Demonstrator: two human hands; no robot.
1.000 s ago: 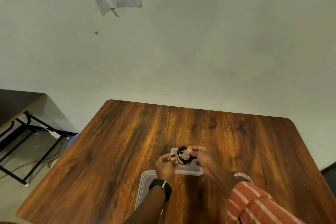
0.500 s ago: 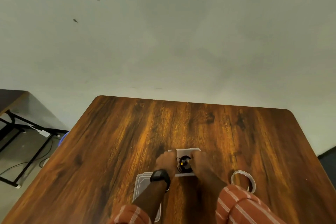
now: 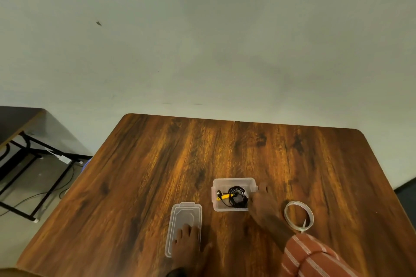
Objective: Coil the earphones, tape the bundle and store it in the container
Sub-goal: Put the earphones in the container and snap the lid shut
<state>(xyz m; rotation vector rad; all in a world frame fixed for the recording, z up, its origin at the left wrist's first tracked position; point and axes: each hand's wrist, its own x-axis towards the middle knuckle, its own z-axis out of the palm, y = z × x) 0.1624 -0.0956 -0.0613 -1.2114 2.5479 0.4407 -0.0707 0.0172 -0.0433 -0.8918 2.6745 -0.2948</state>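
1. The right hand [image 3: 261, 202] is resting against the right wall of the container [image 3: 234, 181], fingers loosely spread over its near right corner; its grip is closing on nothing that can be made out, and whether the fingertips are touching the cable inside cannot be told.
2. The left hand [image 3: 185, 239] is lying flat, fingers extended, on the lid [image 3: 185, 211], which is sitting on the bench [image 3: 157, 164] just left of the container and nearer the person; the grip is open, pressing rather than holding.
3. The earphones [image 3: 235, 195] are lying inside the container as a coiled black bundle, with a yellow piece [image 3: 222, 197] showing at the bundle's left side. Whether that is the tape binding or part of the earphones is too small to judge.
4. The tape roll [image 3: 298, 215] is sitting on the bench to the right of the container, apart from it and beyond the right forearm, with a short loose end hanging at its near edge.
5. Judging from this layout, the coiling is looking finished, the taping is probably done, and the bundle is already stored.
6. What is seemingly remaining is the closing: the container is standing open, and the lid is lying beside it under the left hand.
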